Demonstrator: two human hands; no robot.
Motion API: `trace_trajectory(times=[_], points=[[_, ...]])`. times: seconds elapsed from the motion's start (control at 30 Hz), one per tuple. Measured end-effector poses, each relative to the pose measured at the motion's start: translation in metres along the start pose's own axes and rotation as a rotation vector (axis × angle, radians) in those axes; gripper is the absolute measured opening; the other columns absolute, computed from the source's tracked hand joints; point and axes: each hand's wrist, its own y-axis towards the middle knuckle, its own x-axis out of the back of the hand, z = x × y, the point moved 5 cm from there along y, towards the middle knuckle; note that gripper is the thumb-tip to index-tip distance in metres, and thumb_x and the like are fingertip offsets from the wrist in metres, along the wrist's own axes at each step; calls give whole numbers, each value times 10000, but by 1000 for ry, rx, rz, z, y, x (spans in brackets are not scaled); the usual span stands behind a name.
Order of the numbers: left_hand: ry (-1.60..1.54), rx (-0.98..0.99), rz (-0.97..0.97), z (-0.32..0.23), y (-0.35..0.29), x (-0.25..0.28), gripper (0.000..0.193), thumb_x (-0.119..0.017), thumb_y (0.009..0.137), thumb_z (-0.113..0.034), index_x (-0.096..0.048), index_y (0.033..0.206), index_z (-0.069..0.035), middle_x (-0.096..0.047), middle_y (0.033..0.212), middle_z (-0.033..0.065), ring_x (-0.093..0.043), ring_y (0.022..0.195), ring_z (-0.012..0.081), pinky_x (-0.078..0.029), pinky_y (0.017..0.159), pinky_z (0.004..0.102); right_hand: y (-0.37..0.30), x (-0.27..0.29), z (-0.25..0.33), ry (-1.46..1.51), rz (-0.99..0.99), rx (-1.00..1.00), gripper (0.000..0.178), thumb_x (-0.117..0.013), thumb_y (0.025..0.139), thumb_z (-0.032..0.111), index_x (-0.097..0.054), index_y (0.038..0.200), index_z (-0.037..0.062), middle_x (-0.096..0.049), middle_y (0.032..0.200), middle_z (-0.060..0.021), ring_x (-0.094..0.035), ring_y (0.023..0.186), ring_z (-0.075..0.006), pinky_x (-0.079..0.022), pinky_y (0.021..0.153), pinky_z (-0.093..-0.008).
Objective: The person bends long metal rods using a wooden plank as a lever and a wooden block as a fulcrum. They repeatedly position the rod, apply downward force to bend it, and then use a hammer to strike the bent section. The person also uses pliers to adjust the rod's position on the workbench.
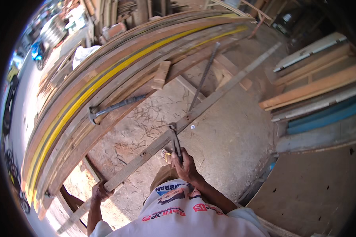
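A long, narrow wooden plank (146, 152) runs slantwise in front of me, from the lower left to the upper right. My left hand (101, 191) is closed round the plank near its lower end. In my right hand (186, 166) I grip a pair of dark metal pincers (175, 141), fingers wrapped round the handles. The jaws of the pincers touch the plank near its middle; whether they bite on a nail is too small to tell. A claw hammer (116, 106) lies on the stacked boards beyond my left hand.
Long boards (77, 118), some painted yellow, are stacked at the left. A short wood block (161, 75) sits on them. A ridged metal bar (203, 77) leans near the plank. Bent nails (146, 114) litter the floor. Timber (316, 87) and a brown panel (312, 185) stand at the right.
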Motion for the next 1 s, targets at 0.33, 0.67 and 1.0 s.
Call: trace_trajectory(times=[0.33,0.67,1.0], points=[[113,23,41,32,-6,-17,854,-875,638,-506,-583,1356,-147,-681,1127,140,-641,1116,355,-491,940,495,7,91,-140,-230,-29,-518,378,-584,1035,347,-525,873,11,-466,622,-33,-475,523,-139,-393,486,-313],[-215,-30,191,-171,121,-4,1137,-885,632,-625,-440,1527,-83,-649,1281,189,-588,1255,377,-440,1083,493,131,186,-164,68,-638,-672,456,-626,998,469,-505,859,51,-553,761,-66,-545,659,-185,-462,583,-335],[-94,59,542,-244,154,-56,794,-886,617,-286,-600,1338,-115,-689,1175,150,-665,1133,314,-519,943,442,189,259,-225,42,-606,-693,970,-699,855,711,-601,1207,-188,-652,1207,-262,-690,957,-285,-593,797,-381]])
